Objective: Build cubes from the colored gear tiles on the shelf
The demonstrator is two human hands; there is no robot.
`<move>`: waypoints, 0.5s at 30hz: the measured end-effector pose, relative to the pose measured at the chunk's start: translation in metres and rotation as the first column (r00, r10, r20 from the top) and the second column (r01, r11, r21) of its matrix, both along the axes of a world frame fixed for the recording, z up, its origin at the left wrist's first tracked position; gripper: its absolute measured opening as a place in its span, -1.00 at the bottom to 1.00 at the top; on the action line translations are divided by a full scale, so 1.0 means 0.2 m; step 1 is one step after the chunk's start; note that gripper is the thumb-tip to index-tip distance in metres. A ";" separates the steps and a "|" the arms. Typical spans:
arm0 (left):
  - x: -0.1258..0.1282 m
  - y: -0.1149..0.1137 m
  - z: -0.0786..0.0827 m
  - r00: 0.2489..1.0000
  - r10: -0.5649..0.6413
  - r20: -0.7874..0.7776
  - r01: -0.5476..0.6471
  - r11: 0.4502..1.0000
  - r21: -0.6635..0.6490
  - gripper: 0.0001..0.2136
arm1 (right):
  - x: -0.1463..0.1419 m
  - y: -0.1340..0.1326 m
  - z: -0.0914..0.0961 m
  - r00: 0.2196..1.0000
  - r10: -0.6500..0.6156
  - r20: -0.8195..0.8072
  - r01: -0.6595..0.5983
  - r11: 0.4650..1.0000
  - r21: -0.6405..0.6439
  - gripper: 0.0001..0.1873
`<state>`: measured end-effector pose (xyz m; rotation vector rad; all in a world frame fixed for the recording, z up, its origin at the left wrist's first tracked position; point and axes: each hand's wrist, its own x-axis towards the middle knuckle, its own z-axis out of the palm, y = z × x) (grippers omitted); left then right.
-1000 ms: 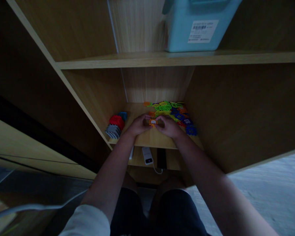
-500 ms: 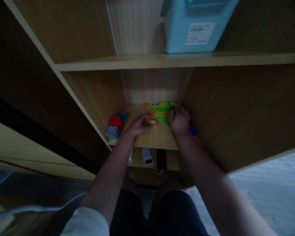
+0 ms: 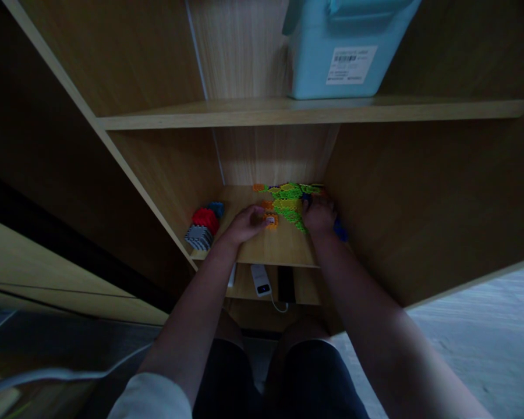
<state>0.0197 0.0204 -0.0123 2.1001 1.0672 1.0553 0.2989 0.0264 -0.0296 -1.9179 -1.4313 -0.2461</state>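
From my end I take the orange piece [image 3: 272, 220] as landmark: it sits over the shelf [image 3: 283, 253], directly right of the left hand [image 3: 244, 226], clearly the nearer of my two. I have those fingers pinched at its left edge, thumb overlapping it; it looks about square, so I can give no long axis. The right hand [image 3: 320, 215] is to the right of the orange piece, fingers curled down by a dark blue piece [image 3: 306, 198]; I cannot tell whether they grip it. The green and yellow pieces [image 3: 287, 203] spread behind and to the right of the orange piece. For writing, the light blue bin [image 3: 332, 75], above the orange piece, carries a white label [image 3: 351, 65] with a barcode and print too blurred for me to read. I make out no letters on the orange piece's pale centre, and no brand on the white device [image 3: 259, 278] below it.
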 end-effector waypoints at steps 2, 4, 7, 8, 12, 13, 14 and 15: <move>0.00 0.00 0.00 1.000 0.010 -0.002 -0.010 1.000 -0.015 -0.62 | -0.01 -0.01 0.00 1.000 0.027 0.013 -0.028 1.000 0.010 -0.44; 0.00 0.01 0.00 1.000 0.018 0.001 -0.018 1.000 -0.019 -0.61 | -0.02 -0.02 0.01 0.998 0.060 0.035 -0.061 0.998 0.028 -0.46; 0.00 0.01 0.00 1.000 0.021 0.001 -0.021 1.000 0.008 -0.61 | -0.03 -0.03 0.02 0.994 0.083 0.073 -0.085 0.996 0.033 -0.47; 0.00 0.01 0.00 1.000 0.023 0.000 -0.023 1.000 0.018 -0.61 | -0.03 -0.03 0.02 0.994 0.076 0.077 -0.078 0.997 0.027 -0.45; 0.00 0.00 0.00 1.000 0.029 0.000 -0.029 0.999 0.019 -0.63 | -0.02 -0.01 0.01 0.999 0.020 0.038 -0.020 1.000 -0.011 -0.41; 0.00 0.00 0.00 1.000 0.028 -0.001 -0.028 1.000 0.014 -0.64 | -0.02 -0.01 0.00 0.999 0.007 0.032 -0.006 1.000 -0.019 -0.40; 0.00 0.00 0.01 1.000 0.026 -0.004 -0.026 1.000 0.010 -0.64 | -0.02 0.00 0.00 0.999 -0.009 0.032 0.010 1.000 -0.027 -0.40; 0.00 0.00 0.01 1.000 0.025 -0.008 -0.025 1.000 0.006 -0.65 | -0.02 0.00 0.00 0.999 -0.027 0.035 0.028 0.999 -0.038 -0.40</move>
